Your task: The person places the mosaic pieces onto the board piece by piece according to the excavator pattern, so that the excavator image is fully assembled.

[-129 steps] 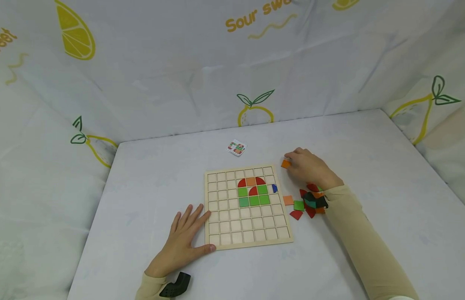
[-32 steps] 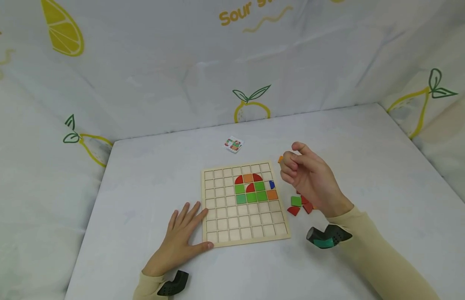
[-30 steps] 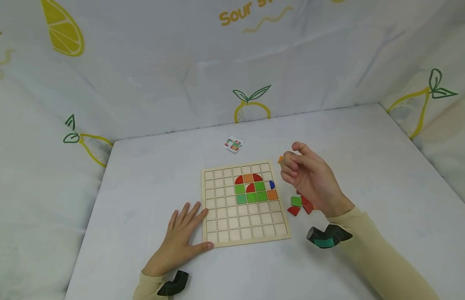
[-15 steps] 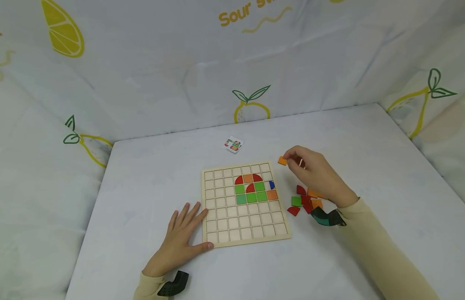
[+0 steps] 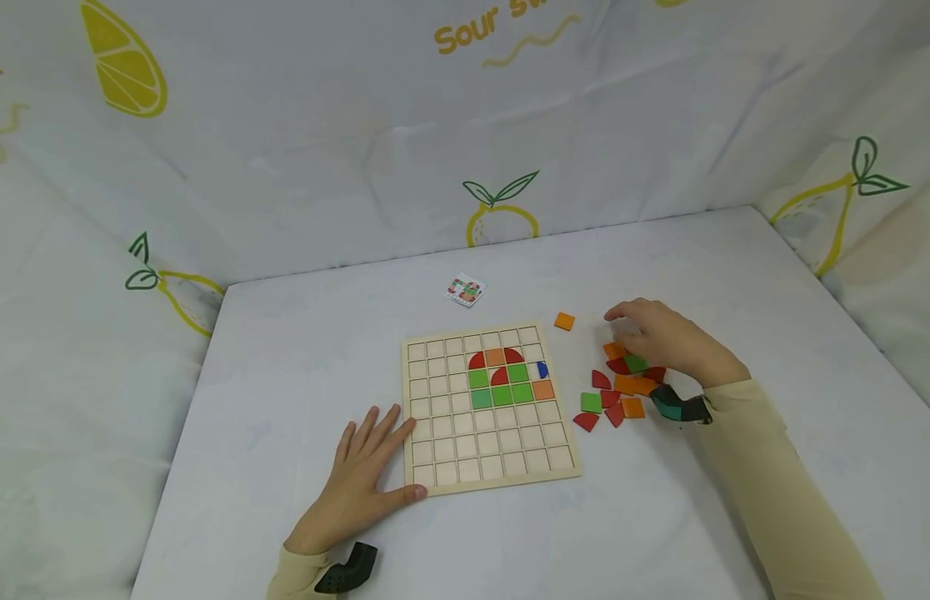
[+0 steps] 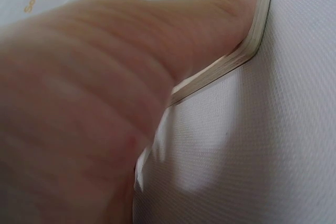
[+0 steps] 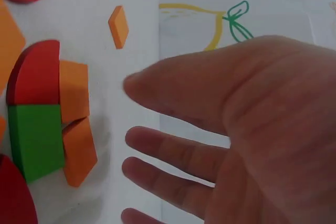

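A square wooden grid board (image 5: 483, 450) lies mid-table, with red, orange, green and blue tiles in its upper right cells. At its lower left corner my left hand (image 5: 360, 479) is spread flat, the thumb on the rim; the left wrist view shows this thumb (image 6: 220, 19) over the board's edge. My right hand (image 5: 671, 342) hovers at the far side of a loose tile pile (image 5: 624, 384), fingers extended and holding nothing. In the right wrist view, red, orange and green tiles (image 7: 39, 140) lie left of the fingertips, apart from them.
A lone orange square tile (image 5: 564, 322) lies beyond the board's upper right corner. Behind the board is a small pattern card (image 5: 465, 290). White lemon-printed cloth (image 5: 315, 167) rises behind the table and at both sides.
An orange tile from beside the board now sits in its right column. My right hand has left the lone orange tile and moved right to the pile. The left hand stays put.
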